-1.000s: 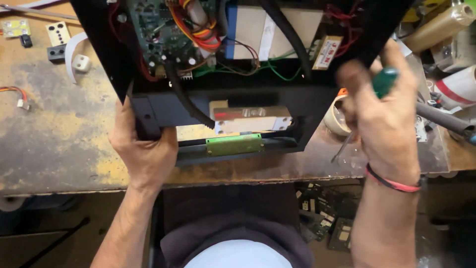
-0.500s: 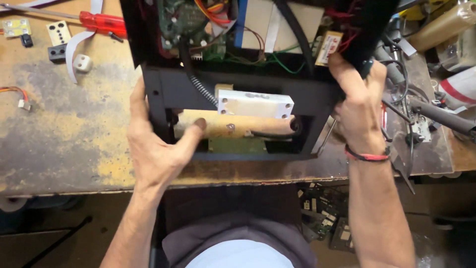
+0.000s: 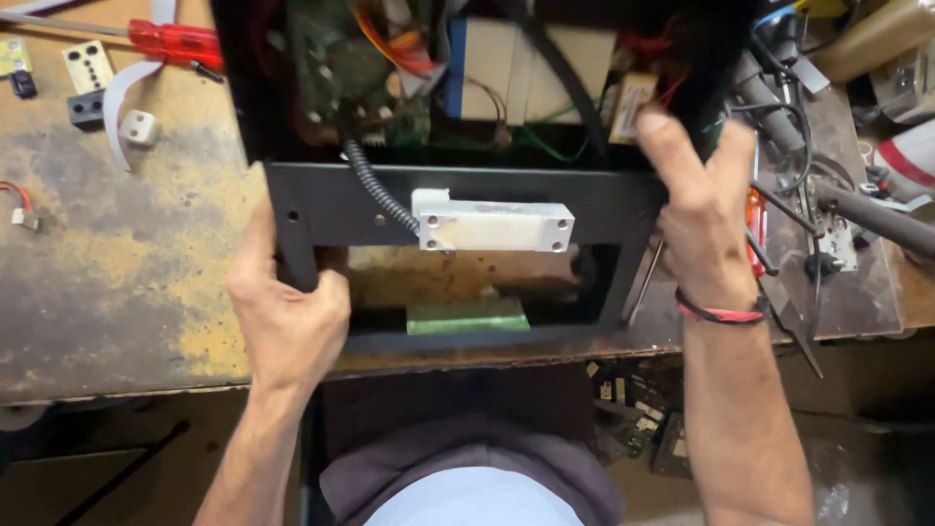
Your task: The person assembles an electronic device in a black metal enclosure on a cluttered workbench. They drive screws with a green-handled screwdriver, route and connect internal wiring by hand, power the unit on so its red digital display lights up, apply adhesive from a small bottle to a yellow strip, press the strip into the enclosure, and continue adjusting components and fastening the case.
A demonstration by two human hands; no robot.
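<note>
We work over a worn, stained worktop (image 3: 117, 292) strewn with tools and small parts. The black metal frame (image 3: 467, 200) of an opened machine lies across it, and in the last second it has slid down toward us, so its window-like opening now sits square in view with a green strip (image 3: 466, 317) showing at its lower edge. Our left hand (image 3: 287, 317) has moved from the outer edge to wrap closed around the frame's left upright. Our right hand (image 3: 706, 219) no longer shows the green-handled tool it held a second ago; it now grips the frame's right side, fingers up along the edge. A white block (image 3: 492, 224) is screwed to the crossbar, with a coiled black cable (image 3: 375, 185) running up into the wiring. A red screwdriver (image 3: 175, 44) lies at the upper left. Both hands now steady the frame rather than work a tool.
</note>
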